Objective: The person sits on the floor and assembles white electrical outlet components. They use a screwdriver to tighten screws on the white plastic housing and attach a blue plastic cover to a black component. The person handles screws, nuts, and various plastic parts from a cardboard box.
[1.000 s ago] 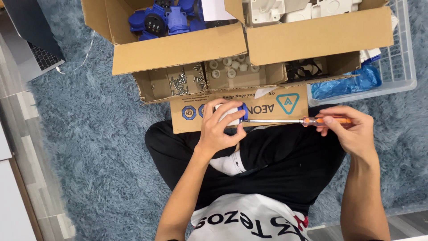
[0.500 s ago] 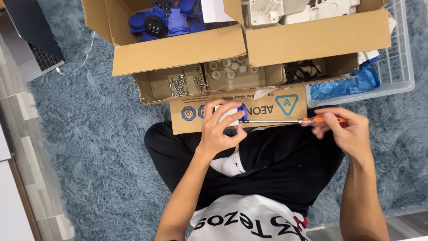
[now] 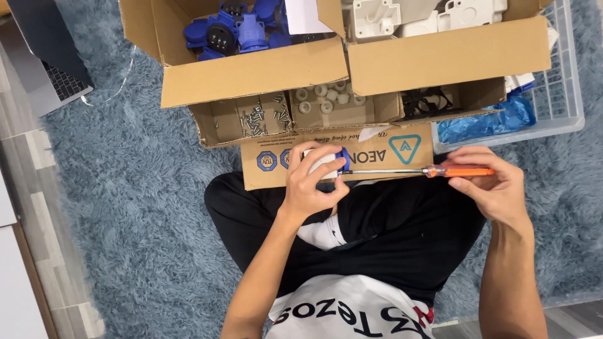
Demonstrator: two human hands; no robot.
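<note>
Orange handle: the screwdriver (image 3: 414, 170) lies level across the lap, its handle pinched between the curled fingers and thumb of the right hand (image 3: 493, 185).
Steel shaft: its tip meets the white and blue socket part (image 3: 328, 161).
Left hand (image 3: 312, 182): fingers wrapped round that part, thumb pressed under it, held above the black trousers.
Cardboard tray (image 3: 326, 113): just beyond the hands, with compartments of screws (image 3: 254, 119) and small white fittings (image 3: 320, 99).
Upper boxes: blue sockets (image 3: 235, 28) on one side, white housings (image 3: 408, 14) on the other.
Carpet (image 3: 125, 207): shaggy and blue-grey.
Laptop (image 3: 47, 66): at the far corner.
</note>
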